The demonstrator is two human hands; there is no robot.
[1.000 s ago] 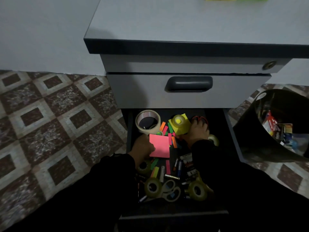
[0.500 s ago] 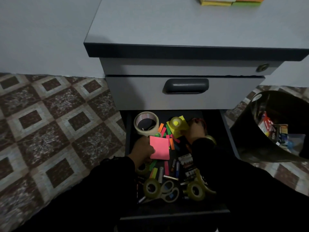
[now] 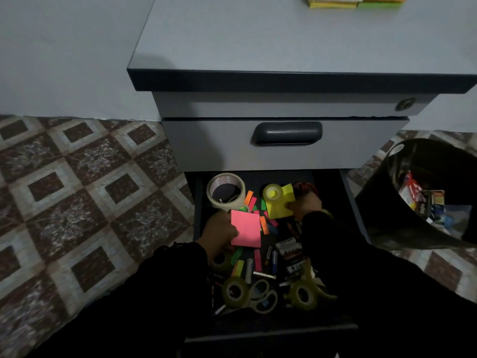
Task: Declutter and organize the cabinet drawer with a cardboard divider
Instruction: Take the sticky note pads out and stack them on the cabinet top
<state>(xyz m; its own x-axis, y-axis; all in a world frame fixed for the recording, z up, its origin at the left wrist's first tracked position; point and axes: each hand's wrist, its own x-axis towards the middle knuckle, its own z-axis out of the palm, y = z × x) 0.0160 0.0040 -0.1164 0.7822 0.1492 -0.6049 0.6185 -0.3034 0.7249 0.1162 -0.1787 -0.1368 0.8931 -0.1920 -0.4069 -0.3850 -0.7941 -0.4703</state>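
The bottom drawer [image 3: 198, 202] of a grey cabinet stands pulled out, full of clutter. My left hand [image 3: 219, 232] grips a pink sticky-note pad [image 3: 245, 228] by its left edge. My right hand [image 3: 305, 205] pinches a yellow sticky-note pad [image 3: 280, 208]; a small yellowish tape roll [image 3: 272, 193] lies on that pad's far corner. A large beige tape roll [image 3: 226, 191] sits at the drawer's back left. Loose coloured paper flags [image 3: 264, 224], batteries [image 3: 273, 257], scissors [image 3: 263, 297] and clear tape rolls [image 3: 235, 293] fill the front part.
A black bin [image 3: 382, 202] with wrappers inside stands right of the drawer. The drawer above [image 3: 286, 133] is closed. Stacked sticky pads [image 3: 356, 1] lie on the cabinet top. Patterned tiled floor [image 3: 85, 202] spreads to the left.
My right hand has taken hold of the yellow pad and drawn it toward me, with the small tape roll still on it. My left hand keeps holding the pink pad.
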